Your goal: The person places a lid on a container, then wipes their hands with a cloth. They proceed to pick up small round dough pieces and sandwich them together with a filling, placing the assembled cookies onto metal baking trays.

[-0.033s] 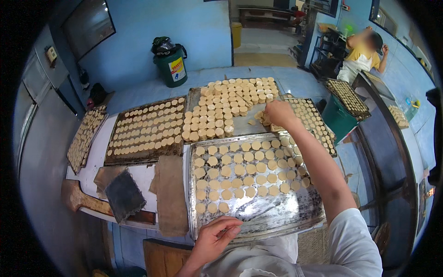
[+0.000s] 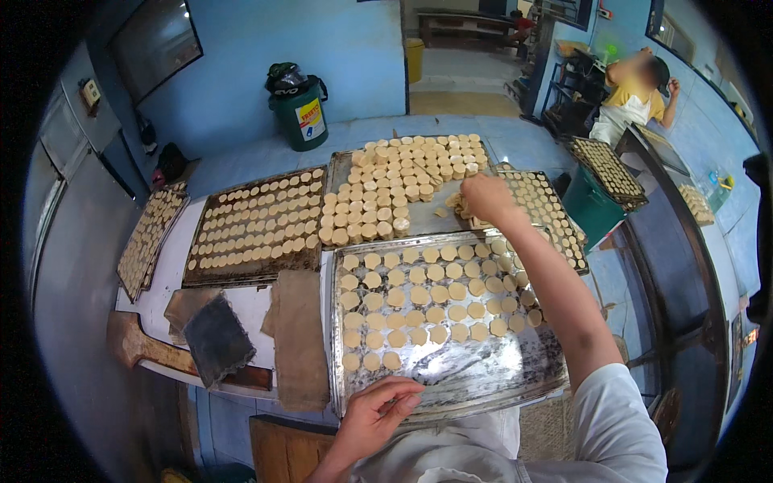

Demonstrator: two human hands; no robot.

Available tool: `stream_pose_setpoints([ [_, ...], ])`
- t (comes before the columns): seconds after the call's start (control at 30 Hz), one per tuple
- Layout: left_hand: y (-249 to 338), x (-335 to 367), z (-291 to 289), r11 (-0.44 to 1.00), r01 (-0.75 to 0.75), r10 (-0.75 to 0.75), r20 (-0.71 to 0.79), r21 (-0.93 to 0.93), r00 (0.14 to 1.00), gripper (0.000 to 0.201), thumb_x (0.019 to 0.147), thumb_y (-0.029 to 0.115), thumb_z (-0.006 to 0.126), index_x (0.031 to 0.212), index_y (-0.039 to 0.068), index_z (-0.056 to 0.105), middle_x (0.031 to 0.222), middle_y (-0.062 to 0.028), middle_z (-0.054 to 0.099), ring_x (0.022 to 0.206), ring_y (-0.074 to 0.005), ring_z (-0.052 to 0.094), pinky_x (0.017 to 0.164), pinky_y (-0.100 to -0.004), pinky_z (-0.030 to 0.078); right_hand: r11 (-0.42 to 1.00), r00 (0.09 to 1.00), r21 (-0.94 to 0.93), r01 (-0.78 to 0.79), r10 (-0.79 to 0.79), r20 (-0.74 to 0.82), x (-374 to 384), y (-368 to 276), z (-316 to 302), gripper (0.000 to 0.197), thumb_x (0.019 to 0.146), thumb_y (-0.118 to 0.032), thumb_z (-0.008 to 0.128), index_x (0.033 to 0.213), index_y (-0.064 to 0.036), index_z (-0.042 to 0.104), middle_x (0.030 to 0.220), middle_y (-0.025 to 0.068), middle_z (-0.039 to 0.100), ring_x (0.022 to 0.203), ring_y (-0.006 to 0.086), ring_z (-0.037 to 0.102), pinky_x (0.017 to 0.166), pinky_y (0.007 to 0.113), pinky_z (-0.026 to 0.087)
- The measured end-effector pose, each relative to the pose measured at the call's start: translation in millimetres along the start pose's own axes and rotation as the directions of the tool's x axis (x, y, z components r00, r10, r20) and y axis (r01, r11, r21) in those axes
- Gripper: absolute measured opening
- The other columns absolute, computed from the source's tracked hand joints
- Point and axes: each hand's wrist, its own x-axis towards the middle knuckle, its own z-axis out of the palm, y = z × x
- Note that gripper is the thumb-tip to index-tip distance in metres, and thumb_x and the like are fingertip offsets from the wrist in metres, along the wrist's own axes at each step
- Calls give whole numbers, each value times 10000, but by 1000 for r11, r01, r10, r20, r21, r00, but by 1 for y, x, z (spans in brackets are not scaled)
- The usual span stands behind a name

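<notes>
A shiny metal tray (image 2: 483, 386) lies in front of me, with flat pale dough rounds (image 2: 427, 294) in rows over its far and left parts. My left hand (image 2: 377, 412) grips the tray's near rim with curled fingers. My right hand (image 2: 485, 197) reaches past the tray's far edge and is closed on a few dough rounds (image 2: 457, 203). It sits beside the stacked dough rounds (image 2: 403, 185) on a back tray.
More filled trays lie at the left (image 2: 254, 225), far left (image 2: 149, 233) and right (image 2: 547, 209). Brown cloths (image 2: 296, 334) and a dark pad (image 2: 216, 338) lie left of my tray. A green bin (image 2: 299, 109) stands behind. Another person (image 2: 632, 97) works at the far right.
</notes>
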Motion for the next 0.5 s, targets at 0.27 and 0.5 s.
stream_pose_setpoints([
  [0.27, -3, 1, -10, 1000, -6, 6, 0, -6, 1000, 226, 1063, 153, 711, 1247, 29, 749, 1228, -74, 728, 1051, -140, 695, 835, -265, 577, 968, 985, 204, 146, -123, -117, 6, -34, 28, 167, 887, -125, 720, 1027, -93, 805, 1051, 138, 779, 1062, 350, 724, 855, 478, 605],
  [0.5, -8, -5, -15, 999, -40, 40, -17, 0, 999, 222, 1058, 146, 714, 1248, 35, 749, 1238, -77, 725, 1053, -139, 698, 847, -266, 591, 959, 990, 250, 134, -142, 13, 21, -19, 19, 132, 874, -164, 736, 950, -80, 803, 1040, 159, 779, 1014, 359, 731, 866, 478, 594],
])
